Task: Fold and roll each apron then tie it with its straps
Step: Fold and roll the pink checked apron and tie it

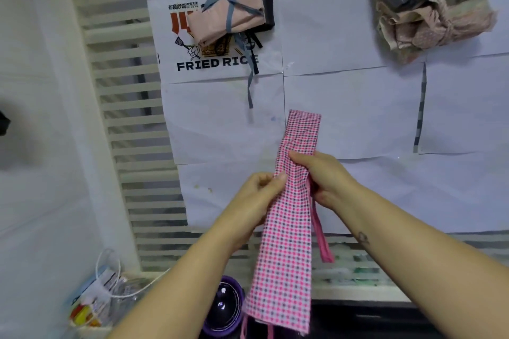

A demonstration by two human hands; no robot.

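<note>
A pink-and-grey checked apron (286,242) is folded into a long narrow strip. Its far end lies on the paper-covered table (358,113), and its near end hangs over the table's front edge. My left hand (259,195) pinches the strip's left edge. My right hand (322,176) grips it across the top and right side. A pink strap (321,234) dangles below my right hand. A rolled pink apron (228,18), tied with blue straps, sits at the far middle.
A heap of loose aprons (432,5), dark, beige and pink, lies at the far right. A "FRIED RICE" sheet (192,63) lies under the rolled apron. Below the table's near edge stand a purple round container (223,308) and a bag of clutter (96,300). White slats (124,107) run along the left.
</note>
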